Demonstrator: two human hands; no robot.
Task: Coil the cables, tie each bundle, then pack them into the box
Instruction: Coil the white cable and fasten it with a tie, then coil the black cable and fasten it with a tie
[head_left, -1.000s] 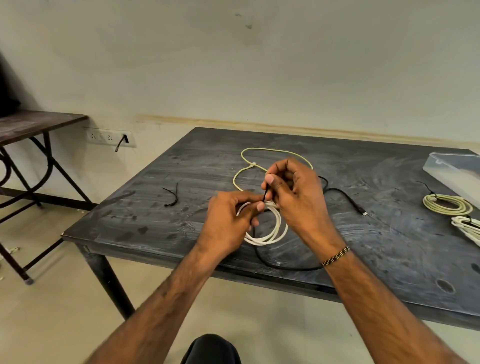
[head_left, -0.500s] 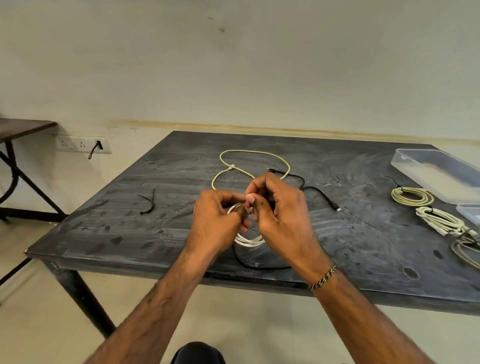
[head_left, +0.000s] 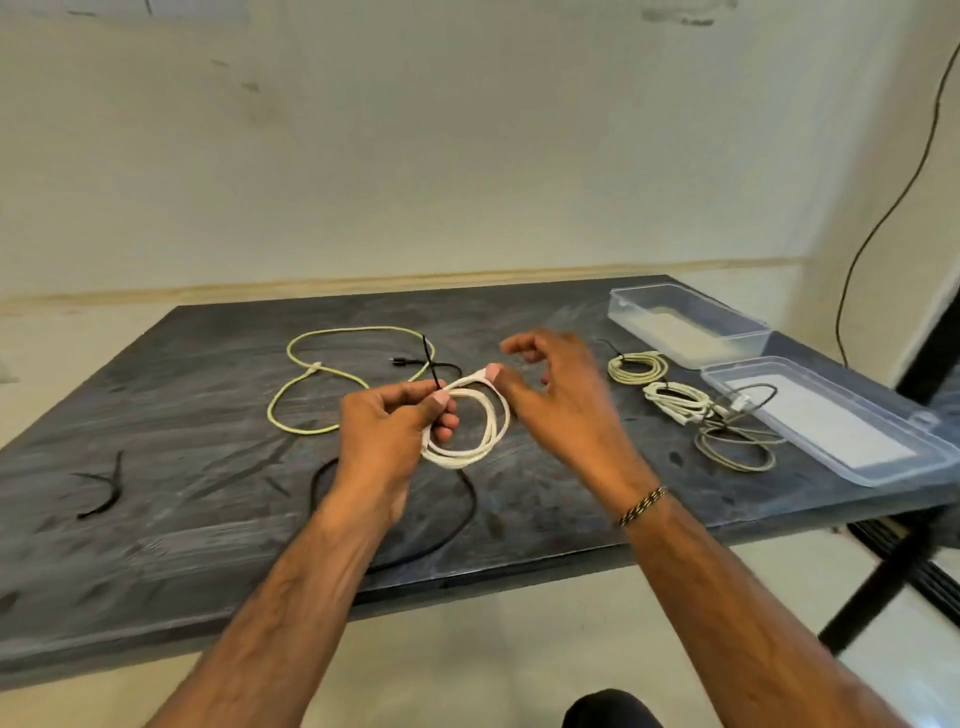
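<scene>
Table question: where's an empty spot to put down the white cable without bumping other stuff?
The table has bare room along its far edge, between the yellow cable and the clear box, and at the near left corner, in front of the black ties. The right side is crowded: three tied bundles lie beside the box.

Blurred hands, covered cables, cropped edges

The right hand (head_left: 558, 400) is smeared by motion, so how its fingers (head_left: 524, 347) lie is unclear. The left hand (head_left: 387, 434) covers part of the white cable coil (head_left: 480, 428), and its forearm hides a stretch of the black cable (head_left: 457, 525). The tabletop (head_left: 182, 525) runs off the left edge, and the clear lid (head_left: 841, 421) is cut off at the right.
</scene>
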